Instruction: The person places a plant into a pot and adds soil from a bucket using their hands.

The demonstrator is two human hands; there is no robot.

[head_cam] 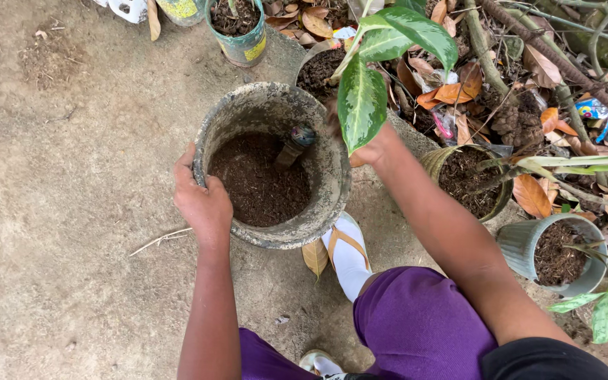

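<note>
pot [318,211], heavy with soil, looks rigid; i'd grip its rim. my left hand [202,200] clamps the rim at nine o'clock; right hand [367,151], at three o'clock, leaf-hidden, cannot tell.

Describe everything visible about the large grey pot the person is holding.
The large grey pot is a round, bucket-like container, apparently plastic, its rim and walls caked with dried soil. It stands upright on bare ground and is partly filled with dark brown soil. A tool handle sticks out of the soil near the far wall. The left hand grips the near-left rim; the right hand, partly hidden by a variegated leaf, is at the far-right rim. A sandalled foot rests beside its base.
</note>
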